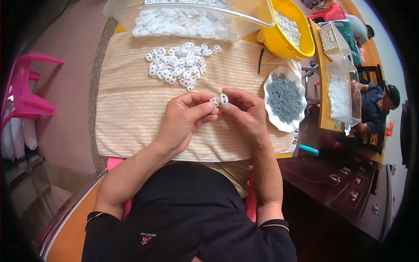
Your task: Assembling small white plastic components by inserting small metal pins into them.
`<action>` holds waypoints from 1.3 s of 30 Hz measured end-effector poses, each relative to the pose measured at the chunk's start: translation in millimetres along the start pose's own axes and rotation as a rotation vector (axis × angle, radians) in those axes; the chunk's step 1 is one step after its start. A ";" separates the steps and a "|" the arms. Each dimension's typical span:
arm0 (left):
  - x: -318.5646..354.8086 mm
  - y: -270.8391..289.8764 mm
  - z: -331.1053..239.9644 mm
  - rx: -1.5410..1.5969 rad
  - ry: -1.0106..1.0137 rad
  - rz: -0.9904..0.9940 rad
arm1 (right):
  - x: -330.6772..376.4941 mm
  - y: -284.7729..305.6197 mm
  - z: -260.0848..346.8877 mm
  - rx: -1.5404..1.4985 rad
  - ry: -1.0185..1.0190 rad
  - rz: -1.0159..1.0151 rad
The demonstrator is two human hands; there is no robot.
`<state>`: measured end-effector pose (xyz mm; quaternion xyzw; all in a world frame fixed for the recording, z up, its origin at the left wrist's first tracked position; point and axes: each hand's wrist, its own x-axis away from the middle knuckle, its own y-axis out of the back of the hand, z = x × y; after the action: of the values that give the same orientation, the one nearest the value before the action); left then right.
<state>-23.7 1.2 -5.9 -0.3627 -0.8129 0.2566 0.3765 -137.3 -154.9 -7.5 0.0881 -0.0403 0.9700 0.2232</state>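
My left hand (185, 117) pinches a small white plastic piece (214, 101) between thumb and forefinger. Beside it, my right hand (247, 112) grips a white oval plastic piece with two holes (224, 98). The two pieces are close together over the towel; whether they touch, I cannot tell. Past my hands lies a loose pile of similar white two-holed pieces (179, 63). To the right of my right hand, a white scalloped dish (279, 124) holds many small grey parts (284, 97).
A striped beige towel (126, 109) covers the table. At its far edge stand a clear bin (251, 30) of white pieces and a yellow tub (307, 46). A thin black strip (261, 60) lies nearby. Another person (377, 102) sits at a table on the right; a pink stool (30, 96) is left.
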 end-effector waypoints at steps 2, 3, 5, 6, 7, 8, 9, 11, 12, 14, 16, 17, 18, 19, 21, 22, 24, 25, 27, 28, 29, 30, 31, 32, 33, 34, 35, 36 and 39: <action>-1.1 0.4 0.0 0.019 0.033 0.006 | 2.4 -4.2 8.7 -0.003 -0.019 -0.020; -1.2 -0.2 0.1 0.018 0.031 0.001 | 4.4 -6.2 12.8 -0.044 -0.025 -0.027; -0.7 -1.8 0.2 0.016 0.031 -0.004 | 5.6 -6.8 13.3 -0.090 -0.030 -0.027; -0.8 -1.5 -0.4 0.015 0.028 -0.009 | 5.3 -6.2 12.2 -0.102 -0.026 -0.021; -0.8 -1.9 -0.3 0.010 0.035 -0.009 | 5.5 -4.6 11.3 -0.113 -0.024 -0.017; -0.8 -2.2 -0.2 0.006 0.042 -0.009 | 4.9 -2.9 9.8 -0.115 -0.026 -0.015; -0.8 -2.7 -0.6 0.006 0.042 -0.012 | 4.3 -1.2 7.9 -0.121 -0.030 -0.010; -1.0 -3.3 -1.6 -0.014 0.029 -0.002 | 3.1 -1.2 8.2 -0.128 -0.034 -0.002; -1.4 -2.6 -1.1 -0.014 0.029 -0.005 | 3.8 -2.3 11.0 -0.138 -0.029 -0.002; -2.2 -1.1 -0.1 -0.019 0.042 0.009 | 4.0 -2.9 11.6 -0.149 -0.025 -0.003; -1.7 -1.1 0.2 -0.024 0.044 0.000 | 3.3 -1.2 9.0 -0.154 -0.030 -0.005; -1.7 -1.1 0.1 -0.029 0.047 -0.007 | 3.1 -0.8 8.9 -0.155 -0.030 -0.004; -1.9 -1.1 -0.6 -0.030 0.046 -0.008 | 3.1 -0.4 8.8 -0.145 -0.034 -0.001; -1.5 -1.3 -1.3 -0.037 0.055 -0.002 | 3.4 0.0 8.5 -0.135 -0.038 0.002; -0.8 -1.8 -2.6 -0.044 0.062 0.002 | 3.9 1.3 7.5 -0.128 -0.046 0.007; -0.6 -2.4 -3.0 -0.051 0.064 -0.001 | 4.0 1.8 7.2 -0.118 -0.053 0.010; -0.6 -3.0 -2.9 -0.057 0.065 -0.005 | 4.9 2.0 7.9 -0.122 -0.054 0.013; -0.5 -3.2 -2.6 -0.053 0.065 -0.006 | 5.2 1.9 8.2 -0.126 -0.056 0.015; -0.4 -3.2 -2.5 -0.050 0.066 -0.007 | 5.0 1.8 8.1 -0.128 -0.051 0.016; -0.3 -2.9 -2.4 -0.057 0.064 -0.006 | 4.9 1.6 8.0 -0.129 -0.046 0.017; -0.2 -2.6 -2.4 -0.063 0.063 -0.005 | 5.1 1.2 8.8 -0.130 -0.047 0.018; -0.3 -2.2 -2.0 -0.063 0.063 -0.006 | 5.4 0.6 10.3 -0.136 -0.051 0.027; -0.8 -2.3 -1.4 -0.063 0.063 -0.004 | 5.6 0.6 11.3 -0.141 -0.055 0.035; -1.1 -2.4 -1.1 -0.064 0.063 -0.001 | 5.5 0.7 10.4 -0.141 -0.055 0.035; -0.9 -2.4 -1.2 -0.063 0.062 -0.001 | 5.4 0.7 8.8 -0.136 -0.043 0.036; -0.7 -2.5 -1.4 -0.071 0.064 -0.003 | 5.3 0.7 7.9 -0.131 -0.031 0.036; -0.6 -2.6 -1.6 -0.079 0.065 -0.005 | 5.3 0.7 8.1 -0.131 -0.031 0.036; -0.7 -3.0 -1.7 -0.079 0.065 -0.005 | 5.4 0.5 8.6 -0.126 -0.033 0.037; -0.7 -3.1 -1.7 -0.060 0.059 0.003 | 5.0 -1.3 11.1 -0.100 -0.026 0.044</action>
<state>-23.3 -1.0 -3.1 -0.3824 -0.8082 0.2219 0.3891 -139.5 -152.9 4.3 0.0886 -0.0938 0.9701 0.2055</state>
